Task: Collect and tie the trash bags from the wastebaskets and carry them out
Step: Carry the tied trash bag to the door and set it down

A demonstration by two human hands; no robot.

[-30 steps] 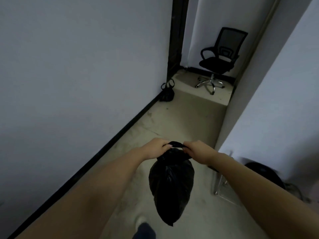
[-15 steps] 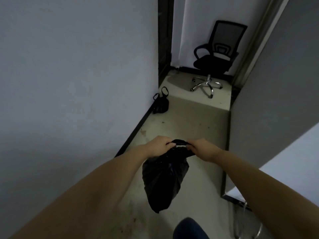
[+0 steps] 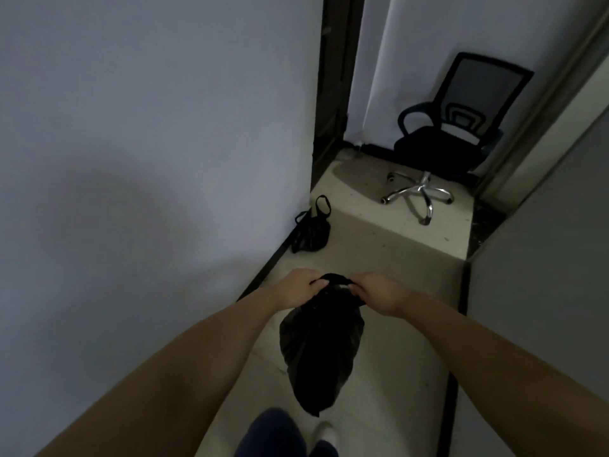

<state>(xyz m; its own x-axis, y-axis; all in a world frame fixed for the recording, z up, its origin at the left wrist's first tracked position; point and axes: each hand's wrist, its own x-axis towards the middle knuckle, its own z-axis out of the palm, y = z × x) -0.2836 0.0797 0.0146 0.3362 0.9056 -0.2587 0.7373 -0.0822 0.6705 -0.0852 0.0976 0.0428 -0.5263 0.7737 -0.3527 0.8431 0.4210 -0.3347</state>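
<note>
Mid-tie by the look of it: left hand (image 3: pixel 298 288) and right hand (image 3: pixel 379 293) each pinching the gathered neck of the black trash bag (image 3: pixel 321 351), hanging above the corridor floor (image 3: pixel 395 357). Another tied bag (image 3: pixel 311 230) parked by the left wall (image 3: pixel 148 143). Next up, probably cinch the knot, then grab both and head out

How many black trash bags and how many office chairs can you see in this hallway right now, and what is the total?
Black trash bags: 2, the held bag gripped by the left hand and right hand, and the floor bag by the wall.
Office chairs: 1, the office chair.
Total: 3
</note>
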